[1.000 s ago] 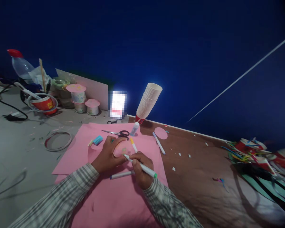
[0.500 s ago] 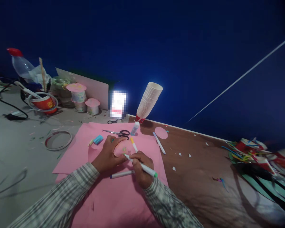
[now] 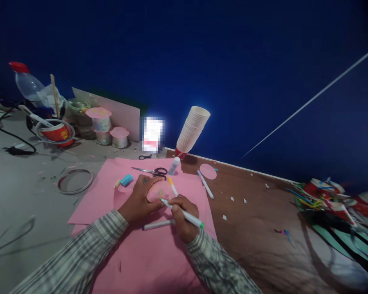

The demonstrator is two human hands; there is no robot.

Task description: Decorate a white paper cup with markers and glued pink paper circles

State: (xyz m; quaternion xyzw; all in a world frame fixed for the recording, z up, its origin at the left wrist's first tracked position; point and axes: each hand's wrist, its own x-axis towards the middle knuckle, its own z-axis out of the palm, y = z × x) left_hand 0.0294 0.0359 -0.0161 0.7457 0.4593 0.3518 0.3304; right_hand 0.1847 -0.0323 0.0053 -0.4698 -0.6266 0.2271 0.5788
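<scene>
My left hand (image 3: 141, 198) is closed round the edge of a pink paper disc (image 3: 155, 193) with small green and yellowish marks on it. What lies beneath the disc is hidden. A white marker with a green end (image 3: 187, 216) is pinched in my right hand (image 3: 184, 222), its tip touching the disc near my left thumb. Under my right hand a second marker (image 3: 158, 225) is partly covered. Just beyond the disc lie a yellow-capped marker (image 3: 173, 187) and black-handled scissors (image 3: 150, 171). A glue stick (image 3: 174, 166) stands behind them. Pink paper sheets (image 3: 147, 261) spread below everything.
A tall stack of paper cups (image 3: 192, 130) leans near the blue wall. Right of the sheets are a purple-capped marker (image 3: 205, 184) and a pink circle (image 3: 208, 171). At left are a tape roll (image 3: 75, 181) and pink-topped cups (image 3: 120, 138). Clutter (image 3: 328, 204) piles at far right.
The green-ended marker has shifted very slightly in my right hand, its tip staying at the disc. My left hand and everything else look the same.
</scene>
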